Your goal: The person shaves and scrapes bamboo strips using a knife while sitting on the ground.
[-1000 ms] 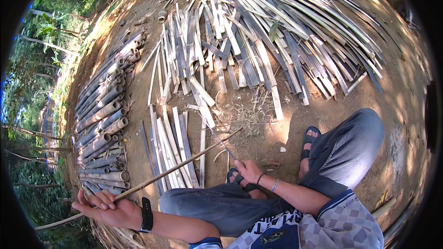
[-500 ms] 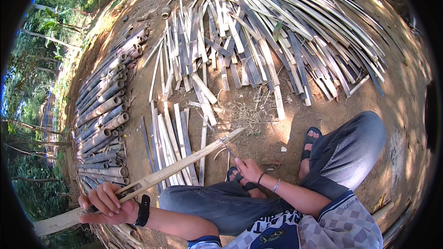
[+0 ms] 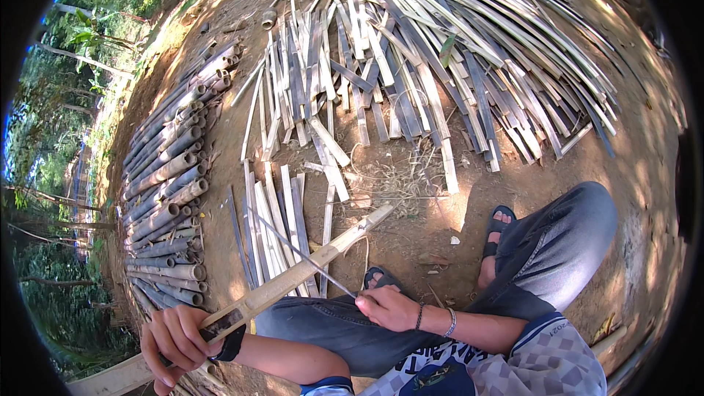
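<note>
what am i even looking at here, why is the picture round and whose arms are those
The picture comes from a wide fisheye camera worn on a person's head, looking down, so straight edges bend. The arms are that person's own. The left hand grips a long bamboo piece. The right hand holds a thin blade or sliver laid across it; which, I cannot tell. On the dirt ground lie split bamboo strips and a row of round bamboo poles. Both feet wear sandals.

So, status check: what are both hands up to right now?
Left hand gripping bamboo slat. Right hand holding thin strip across it. Split bamboo piles ahead, nothing blocking.
</note>
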`<action>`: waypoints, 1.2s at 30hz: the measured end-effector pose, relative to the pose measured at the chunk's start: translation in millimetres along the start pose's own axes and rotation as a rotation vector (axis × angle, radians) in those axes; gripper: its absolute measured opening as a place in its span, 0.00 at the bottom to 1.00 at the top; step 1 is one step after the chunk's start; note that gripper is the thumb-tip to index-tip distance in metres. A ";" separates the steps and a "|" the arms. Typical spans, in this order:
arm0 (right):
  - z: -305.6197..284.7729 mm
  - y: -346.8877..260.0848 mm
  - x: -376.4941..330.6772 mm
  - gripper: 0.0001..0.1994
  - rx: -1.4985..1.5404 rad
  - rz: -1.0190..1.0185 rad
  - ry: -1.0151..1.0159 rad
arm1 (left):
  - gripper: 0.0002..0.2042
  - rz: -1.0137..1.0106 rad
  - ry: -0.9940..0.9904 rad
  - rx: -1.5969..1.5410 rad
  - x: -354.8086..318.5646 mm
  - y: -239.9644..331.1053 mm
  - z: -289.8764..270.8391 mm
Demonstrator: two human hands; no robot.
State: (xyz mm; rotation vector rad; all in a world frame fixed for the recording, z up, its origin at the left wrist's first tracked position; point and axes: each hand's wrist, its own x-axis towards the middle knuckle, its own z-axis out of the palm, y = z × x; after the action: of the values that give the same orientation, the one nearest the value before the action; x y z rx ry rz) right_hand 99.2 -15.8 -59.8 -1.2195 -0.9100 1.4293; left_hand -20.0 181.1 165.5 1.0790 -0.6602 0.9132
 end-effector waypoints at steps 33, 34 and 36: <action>-15.8 36.9 10.9 0.27 0.141 0.318 0.173 | 0.09 -0.114 -0.198 -0.104 6.3 -5.6 5.7; -11.5 33.3 8.2 0.26 0.046 0.195 0.155 | 0.09 -0.113 -0.203 -0.113 8.1 -6.8 3.6; -3.8 28.7 5.2 0.24 -0.156 -0.109 0.194 | 0.09 -0.123 -0.200 -0.136 9.4 -12.5 9.0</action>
State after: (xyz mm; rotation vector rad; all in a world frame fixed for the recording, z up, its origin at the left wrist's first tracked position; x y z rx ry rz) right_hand 96.9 -17.1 -89.1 -1.3764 -0.9518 1.1490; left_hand -4.7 173.2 170.8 1.0846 -0.8005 0.6506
